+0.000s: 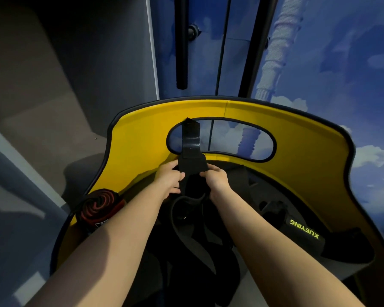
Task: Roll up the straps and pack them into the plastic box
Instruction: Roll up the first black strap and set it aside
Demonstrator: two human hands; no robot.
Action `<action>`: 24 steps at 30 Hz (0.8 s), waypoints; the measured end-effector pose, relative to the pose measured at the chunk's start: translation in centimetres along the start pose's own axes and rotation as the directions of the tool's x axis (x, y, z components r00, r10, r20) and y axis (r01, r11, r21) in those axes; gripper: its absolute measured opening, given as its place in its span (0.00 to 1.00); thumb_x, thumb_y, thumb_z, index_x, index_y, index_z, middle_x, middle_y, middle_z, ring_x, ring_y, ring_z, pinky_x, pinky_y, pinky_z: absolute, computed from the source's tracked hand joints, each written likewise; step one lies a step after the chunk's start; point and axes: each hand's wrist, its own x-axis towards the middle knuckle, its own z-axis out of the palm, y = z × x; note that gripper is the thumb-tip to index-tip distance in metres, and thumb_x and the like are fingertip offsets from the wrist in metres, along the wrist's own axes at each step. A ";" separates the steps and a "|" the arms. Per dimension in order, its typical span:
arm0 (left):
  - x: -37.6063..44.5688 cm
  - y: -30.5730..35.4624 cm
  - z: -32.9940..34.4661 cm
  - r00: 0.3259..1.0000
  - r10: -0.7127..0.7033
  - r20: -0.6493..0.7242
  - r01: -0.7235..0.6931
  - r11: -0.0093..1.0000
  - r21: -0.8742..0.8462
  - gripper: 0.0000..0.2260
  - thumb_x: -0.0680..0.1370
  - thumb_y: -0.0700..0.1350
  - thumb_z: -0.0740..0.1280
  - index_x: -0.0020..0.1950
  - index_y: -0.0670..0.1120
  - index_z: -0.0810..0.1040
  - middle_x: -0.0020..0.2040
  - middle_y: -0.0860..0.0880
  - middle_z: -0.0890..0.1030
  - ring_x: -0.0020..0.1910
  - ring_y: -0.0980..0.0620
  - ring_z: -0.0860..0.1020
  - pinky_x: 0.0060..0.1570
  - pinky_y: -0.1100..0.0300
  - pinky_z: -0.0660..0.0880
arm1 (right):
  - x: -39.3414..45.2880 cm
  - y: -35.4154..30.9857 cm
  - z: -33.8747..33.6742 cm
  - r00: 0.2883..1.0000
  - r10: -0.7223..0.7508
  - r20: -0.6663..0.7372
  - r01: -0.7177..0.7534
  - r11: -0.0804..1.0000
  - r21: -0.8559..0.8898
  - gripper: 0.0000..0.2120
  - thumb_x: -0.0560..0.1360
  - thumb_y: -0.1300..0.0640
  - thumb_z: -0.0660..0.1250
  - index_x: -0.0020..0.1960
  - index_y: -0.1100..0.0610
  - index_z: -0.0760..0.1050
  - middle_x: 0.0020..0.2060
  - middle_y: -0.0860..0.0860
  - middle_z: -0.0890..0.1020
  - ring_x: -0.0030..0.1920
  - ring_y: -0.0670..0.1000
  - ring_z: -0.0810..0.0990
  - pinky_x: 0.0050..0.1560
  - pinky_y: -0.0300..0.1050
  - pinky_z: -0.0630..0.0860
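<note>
1. A yellow curved seat shell (286, 138) with an oval cutout wraps round a dark pile of straps (197, 240).
2. A red-and-black rolled strap (98, 204) lies at the shell's left edge.
3. The left hand (169, 180) and right hand (215, 180) each pinch one side of a black strap (192, 151) held upright before the cutout.

Strap (192, 149) upright at seat (142, 138) back's cutout, left hand (167, 179) and right hand (215, 178) on its two sides. Rolled strap (98, 206) at seat's left edge. Labelled strap (304, 231) at right edge.
</note>
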 end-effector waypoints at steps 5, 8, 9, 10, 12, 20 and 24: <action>0.7 -0.7 0.5 0.996 -0.088 0.024 0.084 0.989 0.124 0.27 0.79 0.33 0.59 0.76 0.48 0.59 0.69 0.42 0.71 0.56 0.42 0.76 0.55 0.47 0.75 | 1.0 2.0 -0.2 0.995 0.068 -0.070 -0.076 0.989 -0.123 0.19 0.72 0.67 0.61 0.62 0.61 0.75 0.51 0.60 0.81 0.52 0.59 0.80 0.56 0.51 0.77; 1.1 -0.6 0.5 0.996 -0.089 0.001 0.088 0.988 0.125 0.26 0.78 0.33 0.59 0.76 0.47 0.60 0.69 0.42 0.70 0.59 0.41 0.74 0.54 0.48 0.76 | 1.4 2.1 -0.1 0.997 0.051 -0.060 -0.059 0.989 -0.137 0.20 0.73 0.67 0.61 0.64 0.60 0.73 0.53 0.59 0.80 0.53 0.59 0.80 0.58 0.53 0.77; 1.2 -0.7 0.5 0.997 -0.070 -0.010 0.071 0.991 0.115 0.26 0.78 0.33 0.59 0.75 0.47 0.60 0.68 0.42 0.71 0.57 0.42 0.75 0.52 0.49 0.76 | 1.5 2.0 0.0 0.998 0.033 -0.050 -0.039 0.990 -0.135 0.20 0.73 0.66 0.61 0.65 0.60 0.72 0.54 0.59 0.80 0.53 0.58 0.80 0.58 0.53 0.77; 1.5 -0.8 0.5 0.998 -0.047 -0.030 0.050 0.994 0.098 0.26 0.78 0.34 0.60 0.75 0.48 0.61 0.68 0.43 0.72 0.57 0.42 0.76 0.49 0.50 0.77 | 1.6 1.8 0.2 0.999 0.011 -0.033 -0.016 0.990 -0.143 0.20 0.74 0.66 0.62 0.66 0.59 0.72 0.55 0.59 0.80 0.54 0.58 0.80 0.59 0.53 0.76; 1.8 -1.0 0.5 0.996 -0.013 -0.087 0.018 0.999 0.052 0.24 0.78 0.36 0.62 0.74 0.48 0.63 0.68 0.43 0.72 0.60 0.40 0.76 0.45 0.52 0.77 | 1.6 1.5 0.4 0.999 -0.036 -0.004 0.035 0.980 -0.196 0.20 0.76 0.63 0.63 0.68 0.59 0.70 0.57 0.57 0.79 0.57 0.57 0.79 0.61 0.54 0.75; 1.5 -1.0 0.3 0.964 0.095 -0.248 -0.079 0.994 0.072 0.20 0.78 0.39 0.64 0.70 0.46 0.69 0.67 0.44 0.74 0.62 0.43 0.74 0.47 0.54 0.76 | -3.4 0.2 -1.8 0.987 -0.029 0.156 0.097 0.891 -0.443 0.30 0.76 0.44 0.64 0.71 0.59 0.62 0.62 0.54 0.74 0.55 0.52 0.76 0.47 0.44 0.78; 0.3 -1.1 -0.6 0.973 0.074 -0.219 -0.047 0.991 0.126 0.21 0.78 0.41 0.64 0.71 0.46 0.67 0.68 0.45 0.73 0.63 0.45 0.74 0.48 0.55 0.76 | -6.8 0.2 -3.4 0.974 -0.046 0.223 0.179 0.759 -0.626 0.32 0.70 0.32 0.63 0.60 0.57 0.67 0.56 0.53 0.76 0.53 0.51 0.78 0.50 0.48 0.78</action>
